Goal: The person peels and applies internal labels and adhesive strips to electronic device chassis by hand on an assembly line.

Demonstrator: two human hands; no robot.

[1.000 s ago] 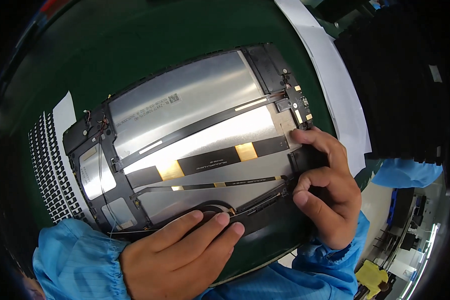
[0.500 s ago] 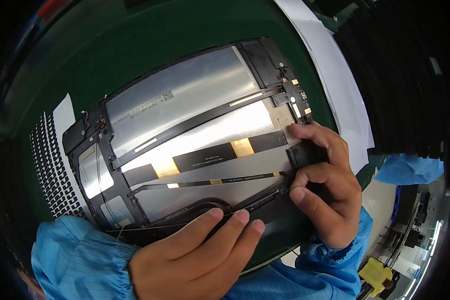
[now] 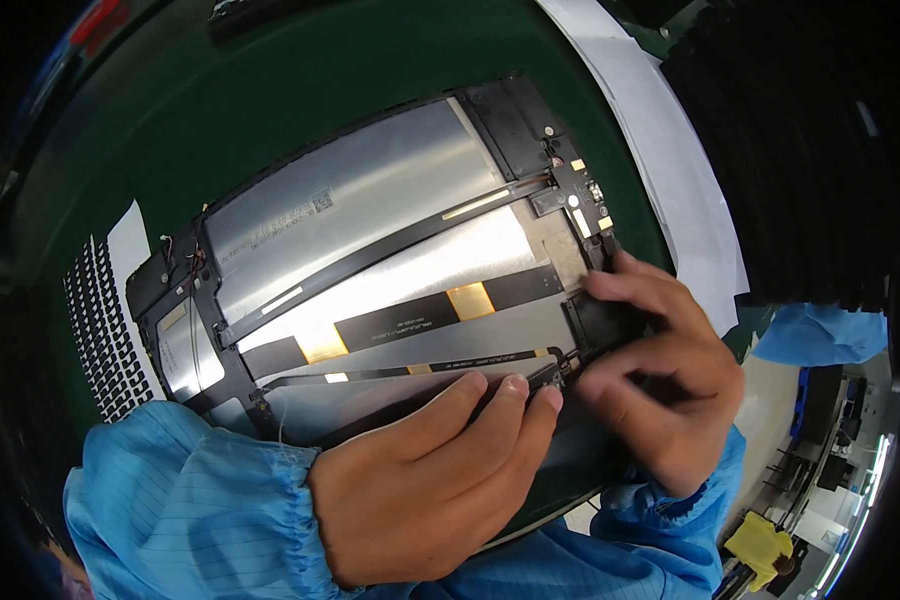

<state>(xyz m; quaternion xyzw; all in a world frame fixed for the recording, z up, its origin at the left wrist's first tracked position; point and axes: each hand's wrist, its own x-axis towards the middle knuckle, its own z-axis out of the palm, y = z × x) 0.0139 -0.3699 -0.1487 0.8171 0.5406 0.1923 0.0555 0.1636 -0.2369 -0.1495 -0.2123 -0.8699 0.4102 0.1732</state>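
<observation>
An opened tablet (image 3: 410, 262) lies tilted before me, its inside up: silver metal plates, black flat cables and gold tape patches (image 3: 470, 301). My left hand (image 3: 430, 490) is open and rests over its near edge, fingers stretched and fingertips on the black flat cable end; the thumb is hidden. At the near right corner is my right hand (image 3: 675, 375). Its index finger reaches onto the corner beside the small circuit board (image 3: 582, 200). Thumb and middle finger come together at the edge, slightly blurred; what they pinch, if anything, cannot be made out.
White paper sheets (image 3: 660, 150) lie along the right of the green mat (image 3: 300, 60). A sheet of black strips (image 3: 105, 330) is at the left, beside a white piece. A dark stack (image 3: 780, 170) stands at the far right. A person in yellow (image 3: 760, 550) shows beyond.
My left hand has slid right and a little up along the near edge, covering more of it. The right hand has shifted slightly right. The tablet has moved slightly left in view.
</observation>
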